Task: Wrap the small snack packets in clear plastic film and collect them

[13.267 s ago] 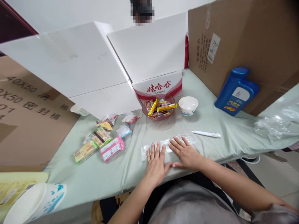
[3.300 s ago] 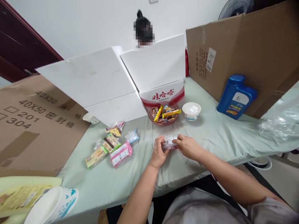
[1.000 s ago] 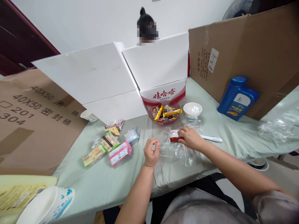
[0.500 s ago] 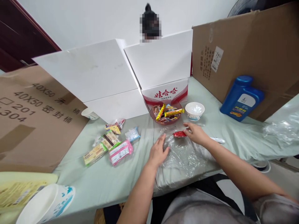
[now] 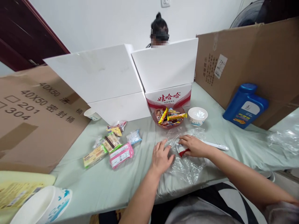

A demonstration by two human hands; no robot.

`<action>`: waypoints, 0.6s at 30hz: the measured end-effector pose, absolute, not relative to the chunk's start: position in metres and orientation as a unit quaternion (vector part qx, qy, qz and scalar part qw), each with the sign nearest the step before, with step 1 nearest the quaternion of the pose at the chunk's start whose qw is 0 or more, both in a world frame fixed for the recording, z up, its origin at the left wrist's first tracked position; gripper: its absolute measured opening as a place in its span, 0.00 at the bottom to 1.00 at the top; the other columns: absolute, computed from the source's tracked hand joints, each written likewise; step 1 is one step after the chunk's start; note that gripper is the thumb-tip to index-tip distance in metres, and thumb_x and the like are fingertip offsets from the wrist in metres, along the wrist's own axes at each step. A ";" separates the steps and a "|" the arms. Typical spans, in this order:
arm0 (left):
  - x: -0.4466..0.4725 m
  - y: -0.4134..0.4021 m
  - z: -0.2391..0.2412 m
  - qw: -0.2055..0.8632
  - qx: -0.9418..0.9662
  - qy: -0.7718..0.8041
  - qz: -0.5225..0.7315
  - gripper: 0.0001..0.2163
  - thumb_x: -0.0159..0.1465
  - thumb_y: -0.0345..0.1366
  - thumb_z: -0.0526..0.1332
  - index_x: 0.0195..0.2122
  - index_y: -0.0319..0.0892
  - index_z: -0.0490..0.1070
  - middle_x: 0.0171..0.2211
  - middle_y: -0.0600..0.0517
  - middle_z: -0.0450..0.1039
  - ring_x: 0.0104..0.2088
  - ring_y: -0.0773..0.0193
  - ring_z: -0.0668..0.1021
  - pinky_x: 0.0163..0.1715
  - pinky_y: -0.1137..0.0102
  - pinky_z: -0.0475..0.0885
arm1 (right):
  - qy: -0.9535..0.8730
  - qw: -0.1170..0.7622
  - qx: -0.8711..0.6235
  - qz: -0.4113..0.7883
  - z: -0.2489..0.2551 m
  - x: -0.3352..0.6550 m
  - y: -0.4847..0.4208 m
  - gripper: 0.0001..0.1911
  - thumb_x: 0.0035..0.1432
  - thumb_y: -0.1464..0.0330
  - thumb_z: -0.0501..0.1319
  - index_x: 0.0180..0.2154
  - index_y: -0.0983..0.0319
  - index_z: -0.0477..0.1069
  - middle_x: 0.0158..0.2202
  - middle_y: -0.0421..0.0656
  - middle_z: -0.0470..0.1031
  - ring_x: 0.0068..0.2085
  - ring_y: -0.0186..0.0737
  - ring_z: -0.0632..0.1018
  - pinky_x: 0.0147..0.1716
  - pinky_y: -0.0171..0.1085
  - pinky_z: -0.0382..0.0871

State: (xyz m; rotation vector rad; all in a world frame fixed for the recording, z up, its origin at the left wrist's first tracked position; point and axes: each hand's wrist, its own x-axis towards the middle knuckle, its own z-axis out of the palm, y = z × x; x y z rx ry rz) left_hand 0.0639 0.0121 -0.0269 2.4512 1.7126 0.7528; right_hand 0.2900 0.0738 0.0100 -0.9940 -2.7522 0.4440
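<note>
A clear plastic bag lies spread on the pale green table cover in front of me. My left hand rests flat on its left edge, fingers stretched out. My right hand holds a small red and white snack packet against the bag, fingers curled round it. Just beyond stand a reddish bowl of wrapped candy bars and an empty white bowl.
Several snack packets lie to the left. A white pen-like stick lies right of my hand. A blue bottle, cardboard sheets and white box flaps ring the table. A person sits behind the flaps. A white bowl sits at near left.
My right hand has drawn the red packet nearer to me, onto the bag, and turned its white side up. My left hand has shifted slightly on the bag's left edge.
</note>
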 end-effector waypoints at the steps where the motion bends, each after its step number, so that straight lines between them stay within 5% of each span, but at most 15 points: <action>1: 0.064 0.012 -0.026 0.040 0.805 0.542 0.239 0.22 0.55 0.40 0.68 0.52 0.45 0.71 0.61 0.42 0.64 0.60 0.42 0.66 0.56 0.48 0.63 | -0.925 0.102 -0.332 0.153 0.015 0.290 0.074 0.27 0.50 0.68 0.68 0.53 0.64 0.70 0.55 0.55 0.71 0.55 0.54 0.71 0.53 0.49 0.65; 5: 0.063 0.014 -0.029 0.084 0.811 0.541 0.204 0.35 0.52 0.48 0.70 0.60 0.44 0.64 0.61 0.40 0.63 0.62 0.40 0.62 0.58 0.45 0.58 | -0.897 0.227 -0.348 0.151 0.051 0.286 0.083 0.24 0.54 0.68 0.63 0.54 0.63 0.68 0.49 0.52 0.75 0.50 0.51 0.74 0.49 0.47 0.68; 9: 0.061 0.015 -0.029 0.072 0.799 0.561 0.205 0.32 0.50 0.52 0.70 0.54 0.45 0.69 0.58 0.41 0.66 0.59 0.41 0.65 0.56 0.47 0.59 | -0.832 0.370 -0.405 0.085 0.087 0.272 0.126 0.29 0.57 0.64 0.61 0.59 0.64 0.62 0.55 0.54 0.70 0.55 0.53 0.71 0.53 0.48 0.65; 13: 0.056 0.017 -0.027 0.051 0.800 0.553 0.227 0.24 0.56 0.49 0.67 0.51 0.45 0.71 0.54 0.43 0.69 0.56 0.46 0.68 0.54 0.52 0.61 | -0.784 0.358 -0.493 0.121 0.099 0.256 0.186 0.29 0.63 0.61 0.56 0.61 0.67 0.59 0.57 0.55 0.69 0.56 0.52 0.71 0.54 0.48 0.64; 18: 0.051 0.019 -0.027 0.032 0.804 0.535 0.258 0.17 0.60 0.45 0.64 0.47 0.45 0.72 0.51 0.44 0.71 0.55 0.48 0.69 0.53 0.53 0.62 | -0.764 0.338 -0.533 0.138 0.082 0.246 0.181 0.19 0.64 0.66 0.55 0.54 0.67 0.68 0.52 0.54 0.74 0.52 0.48 0.74 0.51 0.44 0.66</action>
